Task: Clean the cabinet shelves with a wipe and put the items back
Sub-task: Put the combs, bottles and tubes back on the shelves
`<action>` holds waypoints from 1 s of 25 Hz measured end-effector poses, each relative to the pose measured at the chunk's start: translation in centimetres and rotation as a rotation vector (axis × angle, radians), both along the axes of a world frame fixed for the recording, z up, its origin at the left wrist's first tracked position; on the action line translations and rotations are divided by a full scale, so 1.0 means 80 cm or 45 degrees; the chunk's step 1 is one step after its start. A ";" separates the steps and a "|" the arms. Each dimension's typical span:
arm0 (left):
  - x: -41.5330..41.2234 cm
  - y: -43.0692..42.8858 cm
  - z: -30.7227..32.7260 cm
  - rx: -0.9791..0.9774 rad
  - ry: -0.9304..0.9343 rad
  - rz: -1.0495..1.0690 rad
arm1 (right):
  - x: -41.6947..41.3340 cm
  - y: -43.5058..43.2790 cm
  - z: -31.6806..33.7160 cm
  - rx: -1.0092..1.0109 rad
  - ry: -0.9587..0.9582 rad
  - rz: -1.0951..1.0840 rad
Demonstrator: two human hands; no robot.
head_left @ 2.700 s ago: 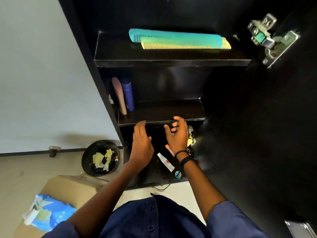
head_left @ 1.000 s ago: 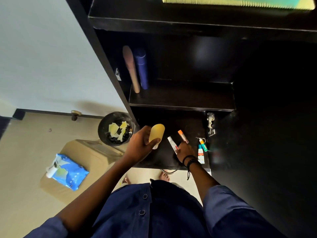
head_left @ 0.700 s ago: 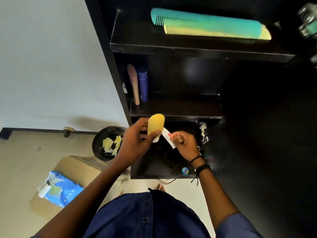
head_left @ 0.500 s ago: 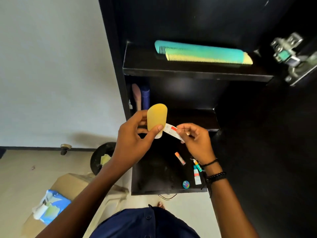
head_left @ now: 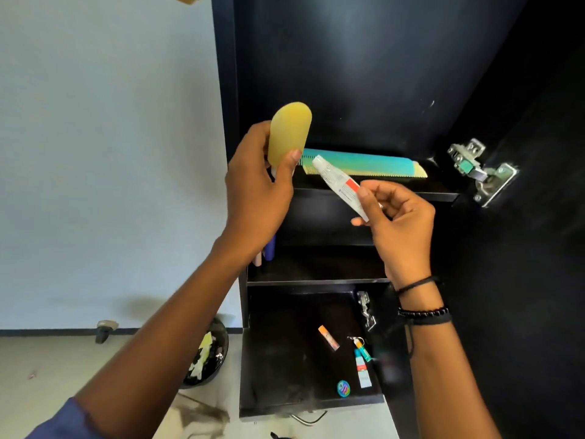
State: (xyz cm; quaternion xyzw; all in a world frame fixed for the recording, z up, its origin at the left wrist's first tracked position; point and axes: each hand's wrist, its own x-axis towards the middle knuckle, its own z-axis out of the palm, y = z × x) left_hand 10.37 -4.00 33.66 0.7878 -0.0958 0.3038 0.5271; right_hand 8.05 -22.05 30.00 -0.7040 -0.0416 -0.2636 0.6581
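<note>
Fingers and thumb of the left hand [head_left: 258, 191] make a closed grip on a yellow oval object [head_left: 289, 136], held upright in front of the cabinet's left edge. The right hand [head_left: 400, 220] pinches a small white tube [head_left: 340, 183] with a red patch, tilted with its cap up and to the left, near the yellow object but apart from it. Behind both, two combs [head_left: 364, 164], teal and yellow, lie on the upper shelf [head_left: 395, 193]. On the middle shelf [head_left: 316, 280], a pink bottle [head_left: 258, 260] and a blue bottle [head_left: 269, 248] stand at the left. The bottom shelf [head_left: 285, 359] holds an orange-capped stick [head_left: 329, 338], two small tubes [head_left: 362, 364] and a round sticker [head_left: 343, 388]. A black bin [head_left: 218, 359] of scraps sits on the floor beside the cabinet.
</note>
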 end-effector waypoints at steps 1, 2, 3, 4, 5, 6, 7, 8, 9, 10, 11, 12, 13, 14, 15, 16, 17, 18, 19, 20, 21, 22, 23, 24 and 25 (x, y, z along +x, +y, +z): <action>0.009 -0.005 -0.003 0.011 0.031 0.036 | 0.008 -0.001 0.007 -0.004 0.006 -0.026; 0.016 -0.009 -0.008 0.020 0.054 0.077 | 0.016 -0.002 0.013 -0.008 0.020 -0.044; 0.021 -0.013 -0.011 0.025 0.068 0.118 | 0.024 -0.003 0.018 -0.018 0.033 -0.053; 0.024 -0.016 -0.014 0.027 0.078 0.160 | 0.030 -0.004 0.022 -0.029 0.046 -0.053; 0.027 -0.019 -0.016 0.030 0.084 0.201 | 0.036 -0.004 0.025 -0.032 0.057 -0.045; 0.029 -0.022 -0.016 0.035 0.088 0.237 | 0.039 -0.003 0.026 -0.027 0.066 -0.034; 0.030 -0.023 -0.015 0.038 0.094 0.262 | 0.040 -0.002 0.026 -0.022 0.074 -0.024; 0.031 -0.025 -0.014 0.037 0.103 0.278 | 0.040 0.000 0.025 -0.012 0.078 -0.015; 0.032 -0.025 -0.013 0.033 0.117 0.285 | 0.038 0.000 0.022 0.005 0.077 -0.001; 0.031 -0.026 -0.013 0.028 0.131 0.283 | 0.035 -0.001 0.017 0.032 0.076 0.027; 0.030 -0.026 -0.013 0.023 0.141 0.275 | 0.031 -0.004 0.010 0.058 0.081 0.074; 0.029 -0.027 -0.013 0.018 0.144 0.264 | 0.028 -0.008 0.001 0.073 0.102 0.135; 0.029 -0.026 -0.013 0.017 0.141 0.258 | 0.024 -0.013 -0.010 0.073 0.146 0.199; 0.028 -0.026 -0.014 0.020 0.137 0.258 | 0.023 -0.018 -0.024 0.069 0.215 0.254; 0.027 -0.026 -0.015 0.024 0.134 0.260 | 0.024 -0.022 -0.040 0.064 0.297 0.282; 0.026 -0.026 -0.015 0.028 0.132 0.262 | 0.027 -0.024 -0.057 0.057 0.384 0.275; 0.024 -0.026 -0.016 0.032 0.125 0.260 | 0.034 -0.025 -0.076 0.043 0.471 0.231; 0.022 -0.026 -0.019 0.040 0.116 0.255 | 0.042 -0.024 -0.095 0.032 0.558 0.171; 0.018 -0.026 -0.022 0.054 0.105 0.252 | 0.052 -0.023 -0.114 0.029 0.642 0.117; 0.012 -0.026 -0.026 0.070 0.090 0.249 | 0.063 -0.021 -0.131 0.036 0.717 0.085; 0.006 -0.025 -0.033 0.079 0.077 0.240 | 0.074 -0.017 -0.145 0.038 0.778 0.074; -0.001 -0.023 -0.040 0.078 0.070 0.223 | 0.084 -0.013 -0.158 0.023 0.829 0.071; -0.009 -0.022 -0.048 0.073 0.067 0.200 | 0.094 -0.010 -0.167 -0.037 0.861 0.052; -0.017 -0.020 -0.057 0.072 0.055 0.179 | 0.101 -0.008 -0.174 -0.142 0.870 0.007; -0.024 -0.019 -0.065 0.076 0.037 0.163 | 0.106 -0.006 -0.177 -0.262 0.869 -0.051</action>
